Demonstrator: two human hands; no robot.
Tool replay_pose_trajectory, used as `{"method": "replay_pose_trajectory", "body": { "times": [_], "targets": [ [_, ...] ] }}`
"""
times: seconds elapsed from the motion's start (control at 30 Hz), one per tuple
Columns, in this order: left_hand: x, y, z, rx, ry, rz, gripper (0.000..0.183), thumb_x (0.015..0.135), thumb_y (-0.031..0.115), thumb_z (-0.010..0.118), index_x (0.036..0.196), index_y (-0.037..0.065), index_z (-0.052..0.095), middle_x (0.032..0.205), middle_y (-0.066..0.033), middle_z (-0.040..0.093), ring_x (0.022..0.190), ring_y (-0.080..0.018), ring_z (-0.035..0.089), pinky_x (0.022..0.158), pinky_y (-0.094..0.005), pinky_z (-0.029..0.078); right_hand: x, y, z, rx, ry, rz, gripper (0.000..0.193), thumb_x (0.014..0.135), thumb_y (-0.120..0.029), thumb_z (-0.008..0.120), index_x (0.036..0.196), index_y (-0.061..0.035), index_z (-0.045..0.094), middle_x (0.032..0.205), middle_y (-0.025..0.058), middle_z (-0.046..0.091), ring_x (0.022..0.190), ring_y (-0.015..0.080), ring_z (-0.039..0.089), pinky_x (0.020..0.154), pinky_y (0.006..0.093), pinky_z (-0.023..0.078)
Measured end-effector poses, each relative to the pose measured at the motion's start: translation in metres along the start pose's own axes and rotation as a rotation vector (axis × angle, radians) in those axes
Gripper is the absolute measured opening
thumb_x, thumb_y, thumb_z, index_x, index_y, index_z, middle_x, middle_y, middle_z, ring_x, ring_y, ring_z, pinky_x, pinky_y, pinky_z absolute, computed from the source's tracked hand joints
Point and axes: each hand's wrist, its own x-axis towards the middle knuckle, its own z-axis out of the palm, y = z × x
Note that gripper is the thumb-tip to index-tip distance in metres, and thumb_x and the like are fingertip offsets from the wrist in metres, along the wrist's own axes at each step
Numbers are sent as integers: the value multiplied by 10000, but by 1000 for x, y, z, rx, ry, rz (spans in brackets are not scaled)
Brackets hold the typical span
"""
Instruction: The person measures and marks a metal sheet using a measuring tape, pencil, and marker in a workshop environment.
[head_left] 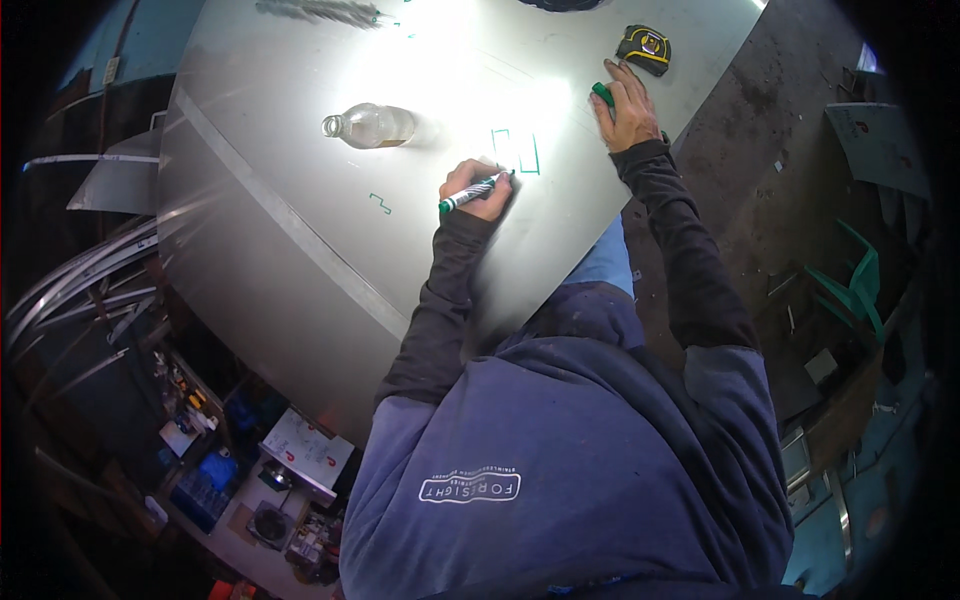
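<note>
My left hand (482, 203) is closed round a white marker (462, 196) with green ends, its tip close to the metal sheet. Green lines (538, 158) form an angular outline just beyond that hand. My right hand (634, 118) rests on the sheet near its right edge, with a green marker cap (602, 94) held at the thumb and fingers. Just past the right fingertips sits a black and yellow tape measure (645, 48). To the left, a see-through bottle (380, 127) lies on its side, neck pointing left.
The large grey metal sheet (300, 310) spreads under both hands, with bright glare. A small green zigzag mark (380, 203) is on it. Metal strips (80, 270) stick out at the left. A green plastic chair (858, 280) stands at the right. Lower left, a bench holds tools and boxes.
</note>
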Motion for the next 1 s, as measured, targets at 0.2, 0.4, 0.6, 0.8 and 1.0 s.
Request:
{"method": "replay_pose_trajectory", "body": {
  "times": [0.2,0.4,0.6,0.8,1.0],
  "targets": [
    [-2,-8,-5,99,64,100,185,739,158,711,755,24,584,658,-68,621,593,-100,570,561,-252,463,2,-4,-1,23,12,-2,226,862,-215,601,946,-9,564,1283,144,520,1238,330,444,1012,436,366],
    [-14,13,-24,-371,130,-200,127,802,99,674,802,23,573,715,-42,611,642,-82,550,606,-234,452,0,-2,-4,39,10,-1,232,856,-197,602,978,-3,563,1281,149,520,1237,340,441,1011,441,364],
    [-61,4,-53,-415,262,-355,142,822,96,671,820,9,558,701,-51,617,635,-92,575,596,-228,467,0,1,-2,37,11,-29,231,844,-184,614,982,-8,559,1283,148,520,1239,342,442,1007,444,366],
    [-56,8,-25,-160,219,-196,196,787,168,716,830,7,612,714,-85,656,632,-118,609,612,-254,489,2,-3,0,30,32,-60,219,847,-176,610,974,-5,556,1272,152,530,1225,345,459,1002,443,372],
    [-26,3,9,-35,181,-143,211,775,191,716,841,9,633,731,-104,681,656,-148,650,640,-269,512,3,2,1,60,60,-47,215,846,-168,608,982,-9,556,1255,146,543,1213,342,469,999,443,376]
  ]
}}
